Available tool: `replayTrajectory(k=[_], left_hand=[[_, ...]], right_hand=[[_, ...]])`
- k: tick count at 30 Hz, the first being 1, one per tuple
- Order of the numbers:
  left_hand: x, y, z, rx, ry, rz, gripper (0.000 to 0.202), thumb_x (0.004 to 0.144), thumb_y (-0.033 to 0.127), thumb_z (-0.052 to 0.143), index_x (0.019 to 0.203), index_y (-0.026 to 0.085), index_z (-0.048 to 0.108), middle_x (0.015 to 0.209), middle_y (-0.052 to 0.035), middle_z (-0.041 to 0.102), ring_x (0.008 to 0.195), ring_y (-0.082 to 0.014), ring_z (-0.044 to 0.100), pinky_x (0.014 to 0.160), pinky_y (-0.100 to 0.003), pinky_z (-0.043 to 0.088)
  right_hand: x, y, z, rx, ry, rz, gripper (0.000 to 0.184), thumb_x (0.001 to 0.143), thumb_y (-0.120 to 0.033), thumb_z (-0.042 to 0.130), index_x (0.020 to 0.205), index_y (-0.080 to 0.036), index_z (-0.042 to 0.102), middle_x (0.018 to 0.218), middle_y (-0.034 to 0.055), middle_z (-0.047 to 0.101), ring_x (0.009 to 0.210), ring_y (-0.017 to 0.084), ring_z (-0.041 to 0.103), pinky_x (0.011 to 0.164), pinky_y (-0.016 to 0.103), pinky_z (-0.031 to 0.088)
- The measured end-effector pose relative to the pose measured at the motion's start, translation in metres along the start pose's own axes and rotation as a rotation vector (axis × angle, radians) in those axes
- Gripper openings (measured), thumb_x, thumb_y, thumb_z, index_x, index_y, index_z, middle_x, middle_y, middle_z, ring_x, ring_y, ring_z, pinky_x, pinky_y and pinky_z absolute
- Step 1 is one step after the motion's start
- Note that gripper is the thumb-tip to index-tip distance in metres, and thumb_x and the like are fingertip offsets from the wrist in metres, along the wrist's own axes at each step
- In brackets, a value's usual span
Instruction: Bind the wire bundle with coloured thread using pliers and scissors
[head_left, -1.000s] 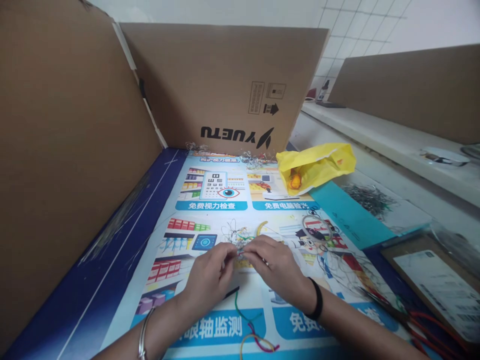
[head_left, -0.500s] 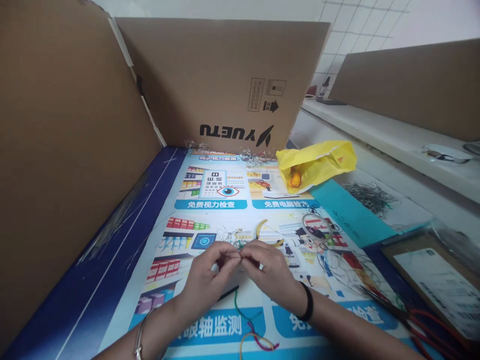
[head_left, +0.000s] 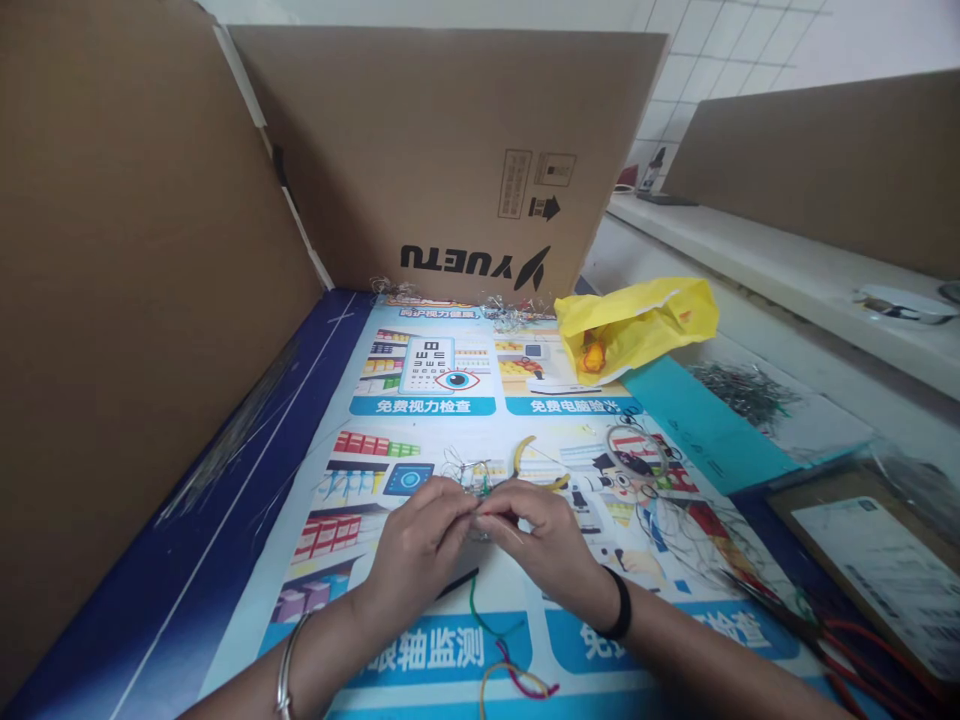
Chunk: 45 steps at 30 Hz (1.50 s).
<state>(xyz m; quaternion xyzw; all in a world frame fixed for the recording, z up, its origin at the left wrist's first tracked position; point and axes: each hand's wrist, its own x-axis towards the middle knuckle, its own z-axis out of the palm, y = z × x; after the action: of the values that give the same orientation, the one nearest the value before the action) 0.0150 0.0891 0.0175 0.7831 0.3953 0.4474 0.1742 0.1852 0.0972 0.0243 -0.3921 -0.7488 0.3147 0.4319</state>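
Note:
My left hand [head_left: 420,535] and my right hand [head_left: 544,540] meet at the fingertips over the printed sheet. Both are closed in a pinch on something small that the fingers mostly hide; a tiny red spot shows between them. Just beyond the fingertips lies a small tangle of thin silvery wire [head_left: 469,470] with a bit of green in it. Yellow-handled pliers [head_left: 521,458] rest behind my right hand, partly covered by it. Below my hands, green thread [head_left: 480,618], magenta cord [head_left: 517,678] and a yellowish cord [head_left: 486,683] lie loose on the sheet.
Cardboard panels [head_left: 442,140] wall the left and back. To the right are a yellow bag [head_left: 660,320], a wire coil [head_left: 637,450], a heap of cut wires [head_left: 739,390] and red-handled scissors [head_left: 802,625]. Straight wires [head_left: 232,430] lie along the left.
My fingers have shifted slightly at the pinch, with the left hand turned more knuckles-up and its fingers drawn closer together. The whole view has tilted a little; the surrounding things stay put.

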Motion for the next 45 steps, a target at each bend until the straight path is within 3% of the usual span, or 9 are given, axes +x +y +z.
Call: replayTrajectory(k=[10, 18, 22, 27, 35, 42, 45], left_hand=[[-0.001, -0.004, 0.001, -0.016, 0.004, -0.06, 0.014, 0.086, 0.011, 0.05, 0.086, 0.015, 0.063, 0.077, -0.006, 0.062, 0.076, -0.0167, 0.058, 0.066, -0.027, 0.048], [0.007, 0.004, -0.003, -0.179, -0.001, -0.326, 0.012, 0.082, 0.015, 0.052, 0.073, 0.016, 0.059, 0.069, -0.0012, 0.058, 0.064, -0.0132, 0.054, 0.059, -0.024, 0.044], [0.006, 0.005, -0.002, -0.214, 0.015, -0.348, 0.01, 0.08, 0.014, 0.052, 0.072, 0.016, 0.058, 0.07, -0.0011, 0.058, 0.062, -0.0123, 0.053, 0.057, -0.023, 0.044], [0.003, 0.007, 0.001, -0.243, 0.043, -0.244, 0.009, 0.08, 0.013, 0.053, 0.073, 0.017, 0.057, 0.084, -0.0047, 0.062, 0.074, -0.0146, 0.059, 0.063, -0.024, 0.047], [0.002, 0.012, 0.003, -0.534, 0.022, -0.523, 0.011, 0.086, 0.021, 0.047, 0.076, 0.017, 0.047, 0.087, -0.0026, 0.062, 0.049, -0.0052, 0.049, 0.053, -0.022, 0.045], [0.004, 0.011, 0.001, -0.612, 0.001, -0.644, 0.012, 0.086, 0.027, 0.051, 0.078, 0.018, 0.048, 0.054, 0.0065, 0.049, 0.044, -0.0071, 0.044, 0.046, -0.019, 0.036], [0.003, 0.009, 0.0, -0.651, -0.036, -0.672, 0.014, 0.085, 0.029, 0.053, 0.079, 0.018, 0.049, 0.051, 0.0066, 0.048, 0.044, -0.0077, 0.043, 0.045, -0.019, 0.035]], right_hand=[[-0.003, -0.002, -0.002, -0.105, 0.014, -0.095, 0.015, 0.088, -0.024, 0.054, 0.093, -0.022, 0.069, 0.082, 0.0033, 0.071, 0.075, 0.015, 0.066, 0.069, 0.025, 0.053], [-0.001, 0.003, -0.007, -0.366, 0.036, -0.224, 0.021, 0.092, -0.023, 0.046, 0.089, -0.018, 0.067, 0.079, 0.0062, 0.071, 0.071, 0.017, 0.066, 0.067, 0.028, 0.056], [-0.002, 0.007, -0.007, -0.477, -0.012, -0.283, 0.023, 0.093, -0.018, 0.043, 0.089, -0.017, 0.065, 0.082, 0.0078, 0.071, 0.075, 0.018, 0.065, 0.069, 0.031, 0.057], [-0.004, 0.007, -0.004, -0.455, -0.041, -0.221, 0.021, 0.092, -0.018, 0.043, 0.089, -0.017, 0.064, 0.083, 0.0082, 0.067, 0.08, 0.019, 0.063, 0.073, 0.033, 0.056], [-0.004, -0.001, 0.002, -0.226, 0.062, -0.144, 0.013, 0.089, -0.018, 0.051, 0.086, -0.02, 0.064, 0.079, 0.0042, 0.066, 0.075, 0.016, 0.062, 0.068, 0.027, 0.053], [-0.007, -0.003, 0.005, -0.158, 0.091, -0.058, 0.012, 0.085, -0.017, 0.054, 0.083, -0.022, 0.064, 0.078, 0.0011, 0.068, 0.073, 0.014, 0.063, 0.067, 0.025, 0.051], [-0.007, -0.003, 0.004, -0.154, 0.097, -0.028, 0.012, 0.084, -0.016, 0.054, 0.086, -0.022, 0.064, 0.079, 0.0003, 0.068, 0.073, 0.013, 0.064, 0.067, 0.023, 0.051]])
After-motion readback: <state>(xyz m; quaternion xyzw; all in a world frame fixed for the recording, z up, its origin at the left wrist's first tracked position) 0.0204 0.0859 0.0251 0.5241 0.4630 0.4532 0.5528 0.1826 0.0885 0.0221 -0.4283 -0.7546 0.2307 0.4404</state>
